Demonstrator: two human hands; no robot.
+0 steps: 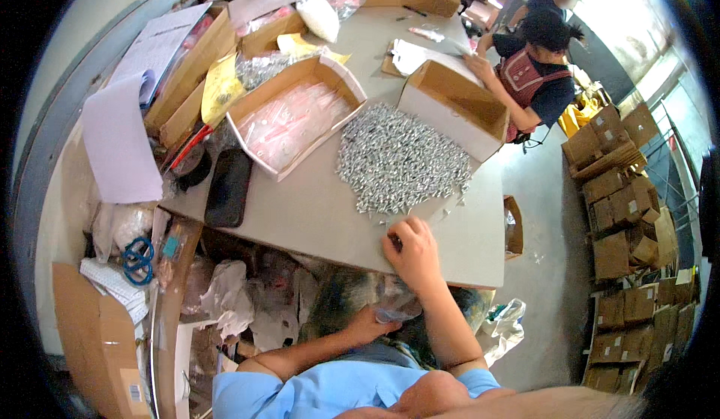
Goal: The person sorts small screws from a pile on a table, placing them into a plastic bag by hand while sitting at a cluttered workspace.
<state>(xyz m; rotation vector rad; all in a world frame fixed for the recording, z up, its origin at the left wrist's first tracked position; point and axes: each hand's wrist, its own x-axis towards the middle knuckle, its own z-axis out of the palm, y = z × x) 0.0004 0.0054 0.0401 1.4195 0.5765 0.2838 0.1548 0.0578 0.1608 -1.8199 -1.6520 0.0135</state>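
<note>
Right hand point(412, 252)'s nearest, just this side of the metal-bits heap point(401, 160), fingers curled, can't tell on what; left hand point(371, 326), farther from it, grips a clear bag point(394, 297).

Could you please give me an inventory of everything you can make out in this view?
table: one, grey, centre
metal fasteners: too many to count, silver, heaped mid-table
packet box: one, white and brown, left of heap
plastic packets: many, pinkish and clear, inside it
open box: one, white and brown, right of heap
phone-like object: one, black, table's left
papers: several, white, far left
looped handles: one set, blue, lower left
cartons: many, brown, right-hand floor
co-workers: at least two, dark tops, upper right
clear bag: one, transparent, held in left grip
left grip: one, bare, below table edge
right grip: one, bare, near heap, contents unclear
</note>
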